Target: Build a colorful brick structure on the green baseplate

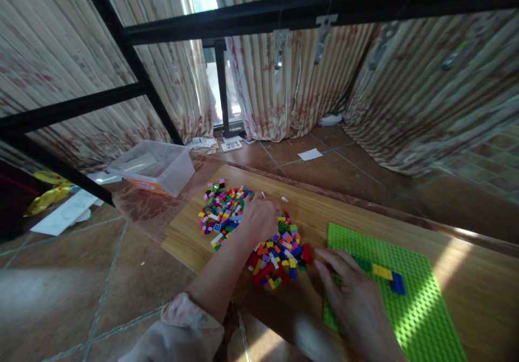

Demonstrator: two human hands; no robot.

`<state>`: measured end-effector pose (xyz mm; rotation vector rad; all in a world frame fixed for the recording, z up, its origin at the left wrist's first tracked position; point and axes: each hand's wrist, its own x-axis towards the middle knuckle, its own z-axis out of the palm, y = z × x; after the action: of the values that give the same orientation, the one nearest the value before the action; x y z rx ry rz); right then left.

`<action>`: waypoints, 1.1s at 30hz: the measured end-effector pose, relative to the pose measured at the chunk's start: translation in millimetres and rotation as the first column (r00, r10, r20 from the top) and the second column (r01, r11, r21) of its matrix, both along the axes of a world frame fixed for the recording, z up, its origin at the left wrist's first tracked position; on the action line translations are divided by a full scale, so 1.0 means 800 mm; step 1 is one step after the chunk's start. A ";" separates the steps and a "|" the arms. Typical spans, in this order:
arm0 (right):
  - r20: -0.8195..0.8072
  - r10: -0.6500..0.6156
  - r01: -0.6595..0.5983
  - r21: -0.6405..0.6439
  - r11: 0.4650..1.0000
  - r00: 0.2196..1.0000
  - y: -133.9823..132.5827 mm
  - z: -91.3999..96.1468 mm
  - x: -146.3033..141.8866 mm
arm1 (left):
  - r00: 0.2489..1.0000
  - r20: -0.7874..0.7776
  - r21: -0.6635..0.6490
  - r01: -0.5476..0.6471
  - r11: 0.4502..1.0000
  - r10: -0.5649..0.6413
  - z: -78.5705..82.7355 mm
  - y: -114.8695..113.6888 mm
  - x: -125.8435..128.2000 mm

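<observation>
My left hand [261,217] reaches into a spread of small coloured toy bricks [227,205] on the wooden board. Its fingers curl down among the bricks, and their tips are hidden, so whatever they hold cannot be made out. Over the left edge of a green studded baseplate [425,302] is my right hand [352,291], fingers stretched towards the pile and holding nothing visible. Just beyond those fingertips lie red bricks [307,255]. On the baseplate a row runs from a green brick [364,264] to a yellow brick [382,272] and a blue brick [398,283].
A clear plastic bin [174,170] with an orange label stands on the floor behind the board [312,197]. Black metal bars [263,18] cross above, before striped curtains [284,91]. White paper [310,154] and a white flat piece [65,213] lie on the tiles.
</observation>
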<state>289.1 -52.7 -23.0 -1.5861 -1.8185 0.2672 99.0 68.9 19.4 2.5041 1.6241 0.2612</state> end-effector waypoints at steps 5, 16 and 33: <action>-0.032 -0.007 0.006 -0.042 0.999 0.999 -0.002 0.004 0.000 | 1.000 -0.020 -0.023 -0.009 1.000 0.008 -0.001 0.004 0.001; -0.320 -0.115 0.092 -0.087 0.992 0.940 -0.004 0.024 -0.006 | 0.802 0.593 -0.187 0.231 0.955 -0.078 0.007 -0.007 0.010; -0.850 -0.315 0.229 -0.236 0.944 0.422 -0.005 0.038 0.051 | 0.718 0.695 -0.168 0.210 0.963 -0.035 0.001 -0.038 0.053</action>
<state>329.6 -56.9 7.5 -1.3442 -0.7026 0.8501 141.6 38.7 20.5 1.9533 1.0896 0.8183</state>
